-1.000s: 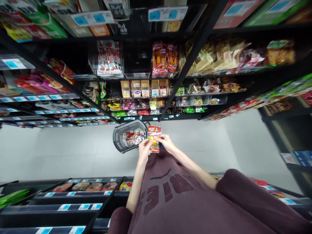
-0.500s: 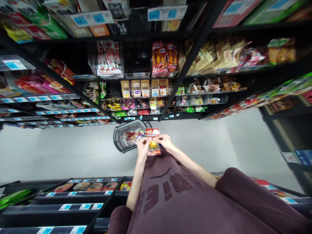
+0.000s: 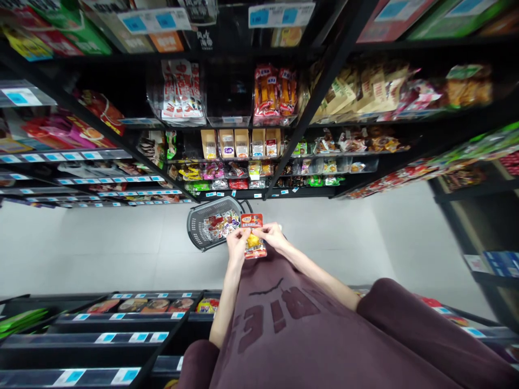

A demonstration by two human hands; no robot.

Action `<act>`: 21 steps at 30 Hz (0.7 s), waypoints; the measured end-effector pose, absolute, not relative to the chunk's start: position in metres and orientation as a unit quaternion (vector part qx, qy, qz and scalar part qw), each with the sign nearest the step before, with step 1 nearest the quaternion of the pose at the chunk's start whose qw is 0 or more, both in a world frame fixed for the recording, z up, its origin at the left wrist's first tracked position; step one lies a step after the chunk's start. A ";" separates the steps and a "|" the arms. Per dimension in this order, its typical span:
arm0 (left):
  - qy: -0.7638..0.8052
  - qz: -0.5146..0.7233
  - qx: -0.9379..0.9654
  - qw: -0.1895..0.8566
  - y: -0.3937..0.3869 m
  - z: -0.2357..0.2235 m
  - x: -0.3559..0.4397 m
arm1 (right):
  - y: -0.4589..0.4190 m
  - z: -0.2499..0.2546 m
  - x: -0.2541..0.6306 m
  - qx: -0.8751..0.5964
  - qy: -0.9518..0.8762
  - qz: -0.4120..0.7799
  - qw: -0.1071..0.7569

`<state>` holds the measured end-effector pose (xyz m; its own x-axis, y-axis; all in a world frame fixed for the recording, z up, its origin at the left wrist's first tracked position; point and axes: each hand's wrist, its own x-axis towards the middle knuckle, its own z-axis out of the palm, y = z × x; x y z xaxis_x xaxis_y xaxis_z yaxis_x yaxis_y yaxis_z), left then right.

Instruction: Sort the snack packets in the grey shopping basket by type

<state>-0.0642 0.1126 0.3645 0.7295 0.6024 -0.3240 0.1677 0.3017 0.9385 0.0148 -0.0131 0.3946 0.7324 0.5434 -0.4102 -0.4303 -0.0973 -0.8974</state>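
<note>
A red snack packet (image 3: pixel 253 249) with a yellow food picture or window in its middle is held upright in front of my body. My left hand (image 3: pixel 237 241) pinches its left edge, thumb on the front. From the other side my right hand (image 3: pixel 271 234) grips the packet, its thumb close to the left one. The fingers behind the packet are hidden. Just left of my hands, on the floor, stands a grey shopping basket (image 3: pixel 196 231) with many small colourful snack packs (image 3: pixel 221 223) inside.
Ahead rises a black shelf unit (image 3: pixel 295 129) with bagged snacks, among them red sausage packs (image 3: pixel 275 93) and brown paper pouches (image 3: pixel 241 145). Behind me are lower black shelves (image 3: pixel 113 340) with price tags. Another rack (image 3: pixel 466 205) stands to the right. Pale floor tiles (image 3: pixel 324 232) lie between.
Both hands keep the packet in nearly the same place, its upper part shifted very slightly left. The view has shifted a little; otherwise the scene stays the same.
</note>
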 end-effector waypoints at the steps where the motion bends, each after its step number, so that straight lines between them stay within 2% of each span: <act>1: 0.337 0.149 0.573 0.732 0.112 0.364 -0.065 | -0.014 0.395 0.014 -0.647 -0.044 0.362 0.669; 11: 0.336 0.112 0.551 0.755 0.104 0.370 -0.068 | -0.023 0.389 0.010 -0.639 -0.019 0.351 0.685; 21: 0.361 0.141 0.547 0.742 0.101 0.369 -0.068 | -0.028 0.379 0.007 -0.599 -0.002 0.347 0.722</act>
<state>-0.0678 0.1014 0.3689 0.6991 0.6045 -0.3820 0.1860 0.3621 0.9134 0.0066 -0.0282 0.3787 0.7593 0.5031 -0.4127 -0.4983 0.0417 -0.8660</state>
